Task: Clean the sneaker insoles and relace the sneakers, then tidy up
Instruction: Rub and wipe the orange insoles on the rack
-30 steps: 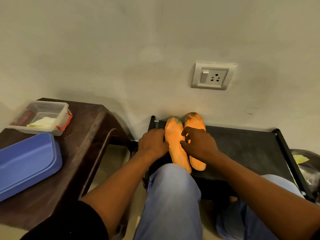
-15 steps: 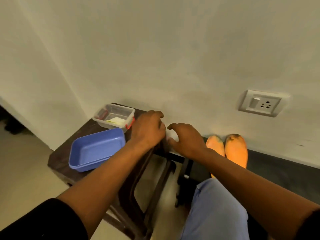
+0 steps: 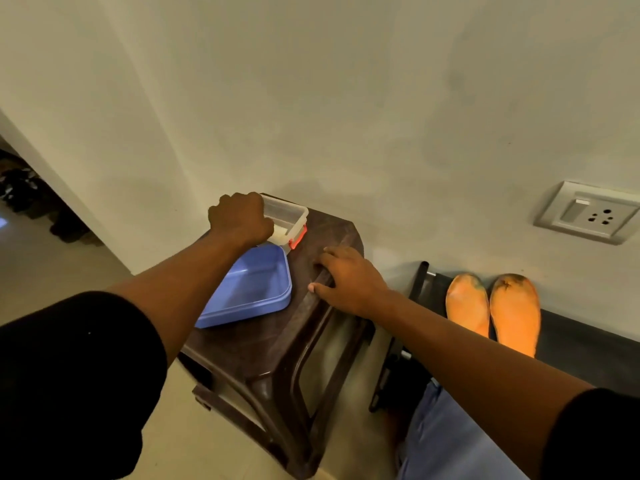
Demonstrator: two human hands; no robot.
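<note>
Two orange insoles [image 3: 467, 306] [image 3: 516, 311] lie side by side on a black bench [image 3: 588, 344], toes to the wall and dark-stained at the tips. A brown plastic stool [image 3: 277, 351] to their left carries a clear container [image 3: 289, 214] with red clips and a blue tray [image 3: 256, 285]. My left hand [image 3: 239, 220] is curled over the clear container's near-left rim, its fingertips hidden. My right hand [image 3: 349, 282] rests on the stool's right edge, thumb stretched along the rim. No sneakers or laces are in view.
A wall socket [image 3: 585, 213] sits above the bench at right. My knee in blue jeans [image 3: 450, 441] is below the bench. A doorway [image 3: 20, 192] with dark objects opens at far left. Pale floor surrounds the stool.
Both hands left the insoles and moved left to the stool. The left hand reached the clear container; the right hand settled on the stool's edge. The view swung left.
</note>
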